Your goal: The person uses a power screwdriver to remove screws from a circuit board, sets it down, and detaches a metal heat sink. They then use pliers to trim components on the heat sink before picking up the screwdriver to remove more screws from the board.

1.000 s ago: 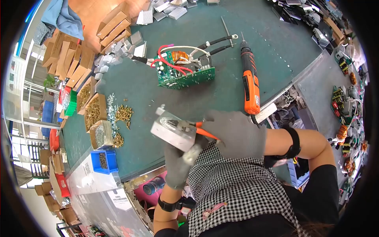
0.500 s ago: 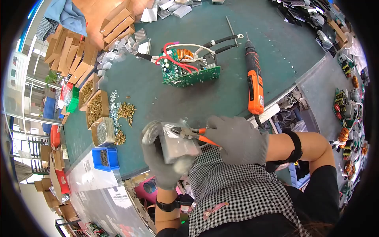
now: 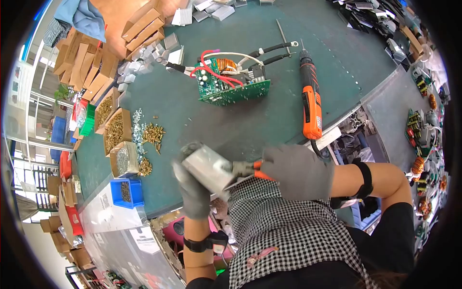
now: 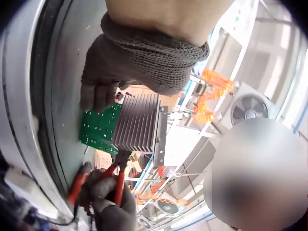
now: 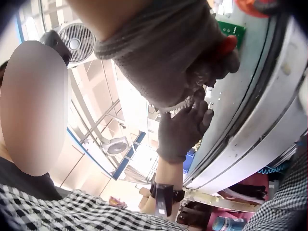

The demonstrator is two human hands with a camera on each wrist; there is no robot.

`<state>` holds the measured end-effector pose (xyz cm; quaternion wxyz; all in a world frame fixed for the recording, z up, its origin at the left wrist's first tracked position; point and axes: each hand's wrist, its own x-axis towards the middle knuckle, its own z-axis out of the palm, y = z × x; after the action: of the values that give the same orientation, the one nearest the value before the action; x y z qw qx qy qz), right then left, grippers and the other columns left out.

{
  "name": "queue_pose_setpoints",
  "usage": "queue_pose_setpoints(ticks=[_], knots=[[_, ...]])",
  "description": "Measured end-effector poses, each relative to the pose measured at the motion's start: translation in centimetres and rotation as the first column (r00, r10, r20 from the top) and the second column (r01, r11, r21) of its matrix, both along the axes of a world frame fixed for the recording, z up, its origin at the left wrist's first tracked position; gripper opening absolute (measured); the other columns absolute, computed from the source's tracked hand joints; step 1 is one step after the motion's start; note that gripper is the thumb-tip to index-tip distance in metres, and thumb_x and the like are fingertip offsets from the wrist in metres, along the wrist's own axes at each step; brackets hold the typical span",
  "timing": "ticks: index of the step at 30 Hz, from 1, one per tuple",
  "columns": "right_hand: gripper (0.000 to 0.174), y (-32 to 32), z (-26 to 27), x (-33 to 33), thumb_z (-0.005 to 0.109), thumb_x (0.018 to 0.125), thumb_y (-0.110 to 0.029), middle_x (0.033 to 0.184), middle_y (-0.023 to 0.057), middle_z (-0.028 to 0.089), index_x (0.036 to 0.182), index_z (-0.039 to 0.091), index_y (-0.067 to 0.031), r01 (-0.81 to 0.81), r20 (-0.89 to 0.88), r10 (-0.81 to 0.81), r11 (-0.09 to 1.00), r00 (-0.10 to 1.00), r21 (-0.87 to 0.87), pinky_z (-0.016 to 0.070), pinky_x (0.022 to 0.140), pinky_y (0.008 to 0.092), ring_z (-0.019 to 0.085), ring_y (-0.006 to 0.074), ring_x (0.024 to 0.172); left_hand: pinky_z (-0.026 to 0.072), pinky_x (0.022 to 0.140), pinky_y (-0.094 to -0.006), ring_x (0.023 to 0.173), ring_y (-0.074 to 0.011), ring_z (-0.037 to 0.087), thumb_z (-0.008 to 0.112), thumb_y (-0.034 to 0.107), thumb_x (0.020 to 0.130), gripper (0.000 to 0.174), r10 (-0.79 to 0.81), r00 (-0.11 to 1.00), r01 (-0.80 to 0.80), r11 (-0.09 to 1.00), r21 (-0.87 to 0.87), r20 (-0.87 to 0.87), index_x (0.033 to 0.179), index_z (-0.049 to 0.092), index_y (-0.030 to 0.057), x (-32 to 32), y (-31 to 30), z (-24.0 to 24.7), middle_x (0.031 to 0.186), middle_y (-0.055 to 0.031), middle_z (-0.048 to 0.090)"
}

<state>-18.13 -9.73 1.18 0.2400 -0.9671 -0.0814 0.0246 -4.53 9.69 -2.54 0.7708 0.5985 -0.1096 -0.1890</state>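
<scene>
In its grey glove my left hand (image 3: 195,195) grips a silver finned heatsink (image 3: 208,167), held tilted above the front edge of the table. The fins of the heatsink (image 4: 137,122) show plainly in the left wrist view, with a flat metal strip along one side. My gloved right hand (image 3: 298,173) holds orange-handled pliers (image 3: 265,172). Their dark jaws point left and meet the near end of the heatsink. Beyond the hands a green circuit board (image 3: 236,92) with a copper coil, red wires and thick cables stands on the table.
An orange and black electric screwdriver (image 3: 311,98) lies right of the board. On the left are boxes of brass screws (image 3: 115,134), loose screw piles (image 3: 154,134) and a blue bin (image 3: 129,192). More heatsinks (image 3: 221,12) sit at the back; circuit boards (image 3: 417,120) line the right.
The heatsink has turned in my left hand, its flat face now tilted the other way. The pliers have shifted to its near right end, and the right hand has moved slightly right.
</scene>
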Motion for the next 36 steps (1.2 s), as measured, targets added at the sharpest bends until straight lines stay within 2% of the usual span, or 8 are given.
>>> queue_pose_setpoints(ticks=[4,8,13,16,24,31,35,36], knots=[[0.026,1.8,0.3,-0.3,0.062,0.069,-0.016,0.093,0.0101,0.054,0.092,0.061,-0.0048,-0.113,0.247,0.122,0.992,0.961,-0.051,0.0495,0.068,0.0359,0.059,0.0245,0.081,0.0417,0.057,-0.0378,0.063,-0.0229,0.047,0.044,0.038,0.096,0.040,-0.614,0.711,0.358,0.736,-0.575,-0.343,0.087,0.056,0.0016,0.8,0.1,-2.8,0.077,-0.0101,0.055],[0.025,2.1,0.6,0.4,0.063,0.063,-0.012,0.093,0.0096,0.054,0.087,0.060,-0.0039,-0.103,0.348,0.086,0.994,0.934,0.028,0.0495,0.067,0.0363,0.058,0.0254,0.078,0.0475,0.067,-0.0289,0.075,-0.0208,0.056,0.050,0.030,0.096,0.028,-0.231,0.957,0.173,0.940,0.296,0.174,0.096,0.057,0.0026,-1.6,2.6,-6.9,0.090,-0.0107,0.060],[0.025,0.8,1.0,1.3,0.058,0.062,-0.002,0.094,0.0109,0.054,0.087,0.058,-0.0015,0.011,0.090,-0.043,0.946,0.995,0.323,0.0500,0.068,0.0378,0.059,0.0278,0.079,0.0497,0.081,-0.0335,0.086,-0.0219,0.061,0.060,0.026,0.089,0.031,-0.621,0.351,-0.183,0.689,0.702,0.701,0.110,0.055,0.0038,2.4,3.6,-10.4,0.089,-0.0090,0.063],[0.024,-0.5,-1.0,1.7,0.055,0.069,-0.004,0.087,0.0120,0.056,0.093,0.058,-0.0017,-0.005,-0.003,0.008,0.847,1.000,0.532,0.0488,0.065,0.0371,0.059,0.0262,0.074,0.0474,0.091,-0.0377,0.095,-0.0236,0.064,0.075,0.014,0.075,0.062,-0.408,0.658,-0.121,0.772,0.624,0.633,0.126,0.045,0.0000,1.6,1.1,-3.4,0.089,-0.0082,0.065],[0.014,-1.3,-0.6,2.9,0.051,0.081,-0.007,0.070,0.0097,0.058,0.090,0.057,0.0013,0.265,-0.384,0.148,0.502,0.912,0.823,0.0444,0.063,0.0332,0.050,0.0166,0.064,0.0454,0.094,-0.0508,0.112,-0.0402,0.054,0.081,0.046,0.067,0.102,-0.437,-0.166,-0.508,0.806,0.303,0.884,0.141,0.027,-0.0007,2.4,0.1,-0.6,0.127,-0.0216,0.047],[0.017,0.6,-1.2,3.0,0.054,0.082,-0.010,0.082,0.0144,0.060,0.094,0.057,0.0012,0.169,-0.276,0.089,0.601,0.957,0.781,0.0467,0.068,0.0383,0.057,0.0303,0.074,0.0506,0.086,-0.0452,0.097,-0.0361,0.060,0.075,0.057,0.067,0.092,-0.438,-0.027,-0.445,0.810,0.381,0.899,0.128,0.041,-0.0020,2.2,-0.2,2.8,0.105,-0.0182,0.056],[0.022,1.9,-1.2,3.7,0.056,0.078,-0.009,0.095,0.0150,0.055,0.098,0.059,0.0005,0.164,-0.027,-0.169,0.892,0.985,0.422,0.0491,0.072,0.0397,0.060,0.0321,0.085,0.0526,0.075,-0.0374,0.085,-0.0279,0.063,0.072,0.046,0.074,0.087,-0.264,0.231,-0.461,0.818,0.344,0.936,0.134,0.037,-0.0055,1.8,-0.5,3.2,0.111,-0.0175,0.056],[0.024,1.9,-0.9,3.9,0.057,0.077,-0.009,0.096,0.0146,0.055,0.099,0.060,0.0003,0.139,0.009,-0.151,0.930,0.989,0.340,0.0493,0.072,0.0403,0.060,0.0318,0.086,0.0526,0.075,-0.0372,0.085,-0.0284,0.063,0.073,0.047,0.075,0.085,-0.018,0.548,-0.323,0.917,0.232,0.836,0.132,0.039,-0.0055,2.1,-0.6,3.0,0.110,-0.0174,0.057]])
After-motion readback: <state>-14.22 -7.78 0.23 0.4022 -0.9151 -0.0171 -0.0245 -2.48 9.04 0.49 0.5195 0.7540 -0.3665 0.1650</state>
